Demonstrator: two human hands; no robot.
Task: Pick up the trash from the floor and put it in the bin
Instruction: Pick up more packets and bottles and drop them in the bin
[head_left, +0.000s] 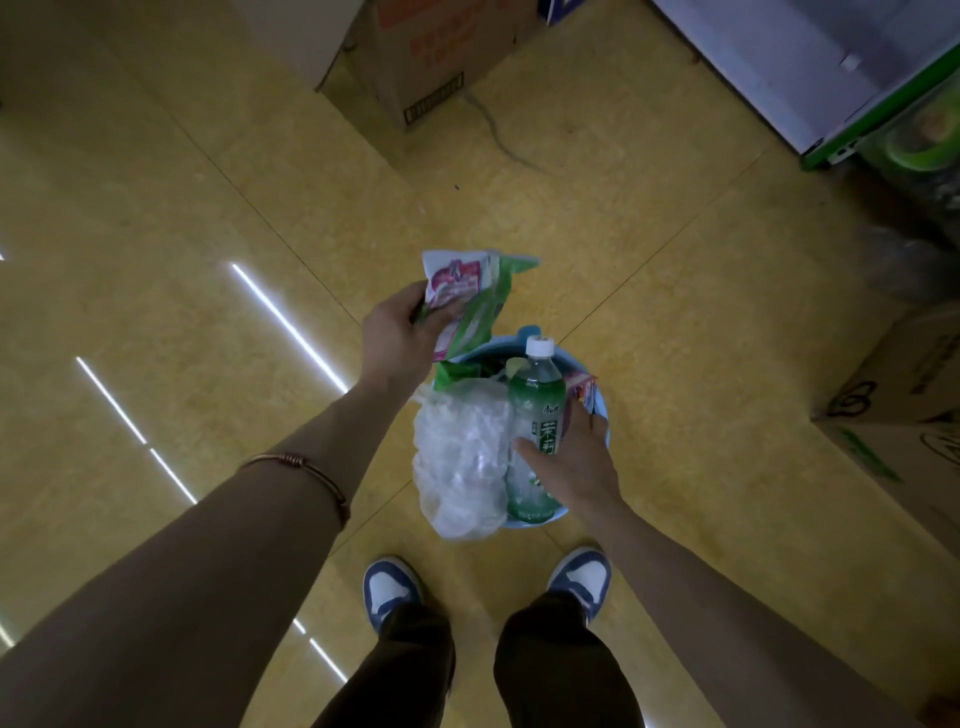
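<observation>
Reviewing the head view, I find the deposit step in hand: both hands are loaded and poised over the blue bin (537, 520), which stands on the yellow floor (182, 218) just beyond the person's shoes (387, 587). The left hand (395, 338) grips a bunch of crumpled pink and green wrappers (462, 296) above the bin's far-left rim. The right hand (576, 462) is closed around a green tea bottle (537, 410), cap pointing far, directly over the opening. A clear plastic bag (460, 462) hangs against the bottle on its left; I cannot tell whether the same hand pinches it. The bin already holds some green packaging. In my judgement the next move calls for lowering both loads past the rim and releasing them, bag first, since it overhangs the near-left edge and could spill outside. A cardboard box (415, 57) stands far off.
</observation>
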